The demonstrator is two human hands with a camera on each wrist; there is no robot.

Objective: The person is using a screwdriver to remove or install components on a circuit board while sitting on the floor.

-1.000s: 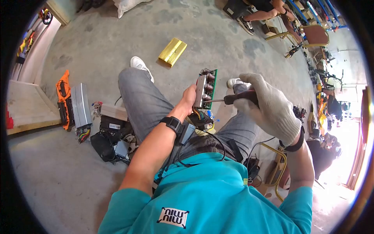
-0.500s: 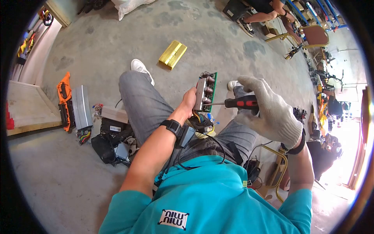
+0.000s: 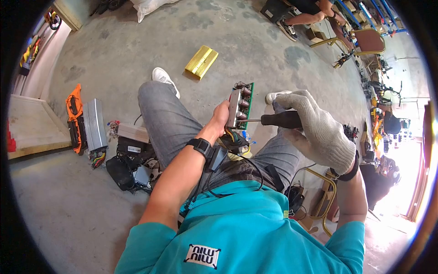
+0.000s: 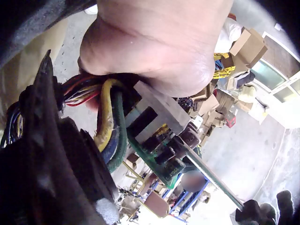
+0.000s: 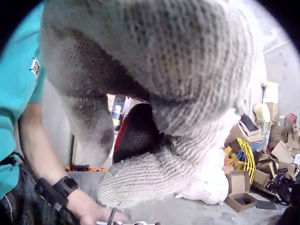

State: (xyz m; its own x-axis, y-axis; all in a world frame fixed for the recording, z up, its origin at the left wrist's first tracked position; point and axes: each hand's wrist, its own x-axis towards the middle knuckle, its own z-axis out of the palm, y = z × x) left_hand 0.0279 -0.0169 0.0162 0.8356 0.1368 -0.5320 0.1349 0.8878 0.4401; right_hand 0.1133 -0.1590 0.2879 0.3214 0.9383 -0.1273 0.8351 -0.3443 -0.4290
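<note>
In the head view my bare left hand [image 3: 221, 115] grips a green circuit board [image 3: 249, 101] by the silvery metal bar [image 3: 234, 108] along its side. Several round capacitors line the board, and thick coloured wires [image 4: 111, 126] leave its near end in the left wrist view. My right hand [image 3: 317, 130], in a white knitted glove, holds a screwdriver [image 3: 280, 119] by its black and red handle. Its shaft [image 4: 211, 172] points left, the tip in among the parts beside the metal bar. Up close in the right wrist view, gloved fingers [image 5: 140, 180] surround the handle [image 5: 137, 136].
A yellow ribbed metal case [image 3: 201, 62] lies on the concrete floor ahead. By my left leg are a silver finned case [image 3: 94, 124], an orange and black part [image 3: 74, 116] and a black pouch [image 3: 119, 173]. Another person [image 3: 305, 19] sits at the far right near a chair [image 3: 368, 42].
The screwdriver handle has turned: its red patch, showing half a second ago, is now out of sight. My gloved fingers have shifted around it, while the left hand keeps its hold nearly still.
</note>
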